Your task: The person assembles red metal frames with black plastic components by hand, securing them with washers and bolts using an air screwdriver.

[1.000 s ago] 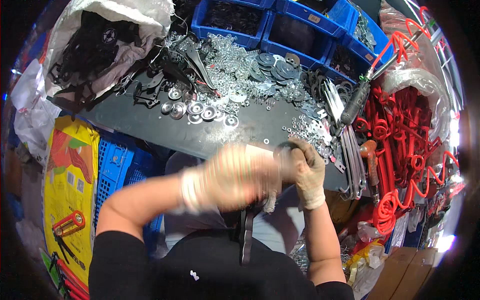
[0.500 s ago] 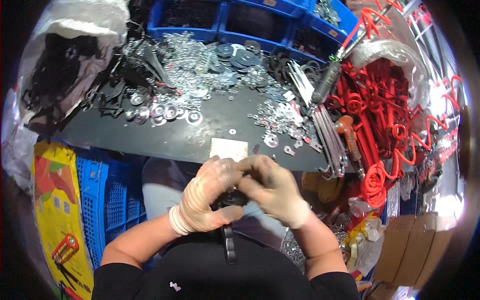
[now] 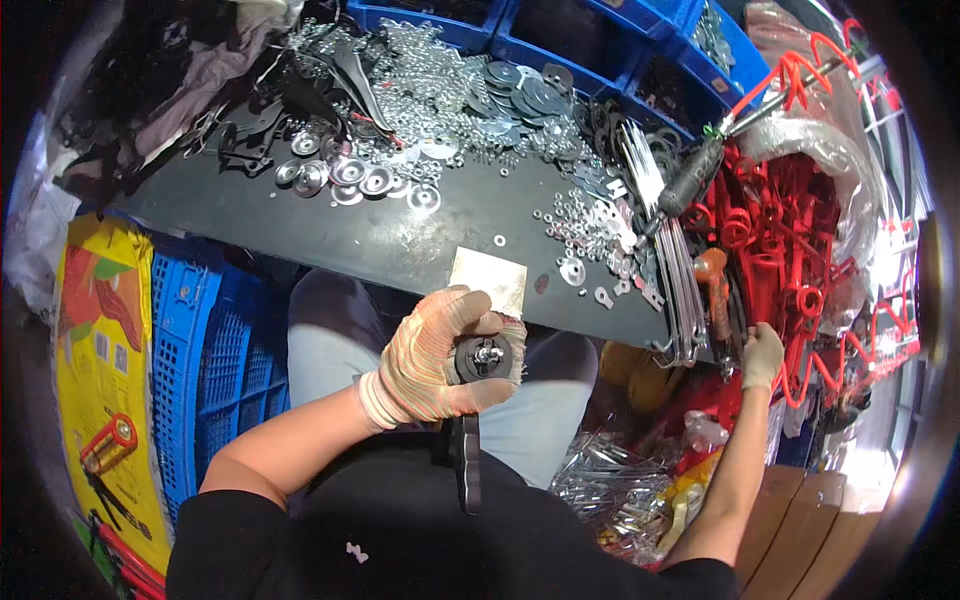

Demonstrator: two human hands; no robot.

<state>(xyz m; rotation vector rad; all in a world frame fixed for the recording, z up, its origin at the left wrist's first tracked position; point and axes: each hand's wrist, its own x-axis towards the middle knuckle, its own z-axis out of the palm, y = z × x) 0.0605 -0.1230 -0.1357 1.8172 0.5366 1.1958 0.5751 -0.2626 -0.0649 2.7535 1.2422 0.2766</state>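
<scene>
Gloved in striped cloth, my left hand (image 3: 435, 358) wraps round a black round part with a metal bolt (image 3: 486, 355) standing up from its centre. A black lever with a wavy edge (image 3: 467, 465) hangs below that part against my shirt. Out at the right, my right hand (image 3: 763, 358), also gloved, is closed beside the heap of red metal parts (image 3: 770, 225). What its fingers hold, if anything, is hidden. A pale square plate (image 3: 490, 278) lies at the table's front edge, just beyond my left hand.
Shiny cup washers (image 3: 350, 172), loose nuts (image 3: 420, 70) and dark discs (image 3: 520, 95) cover the back of the table (image 3: 270, 215). Bent metal rods (image 3: 680, 290), an orange-handled tool (image 3: 712, 270) and a hanging black driver (image 3: 692, 175) are at the right. Blue bins (image 3: 560, 55) stand behind.
My right hand has left the held part and reached out right to the red parts. My left hand still grips the black part, whose bolt now shows. The view has shifted.
</scene>
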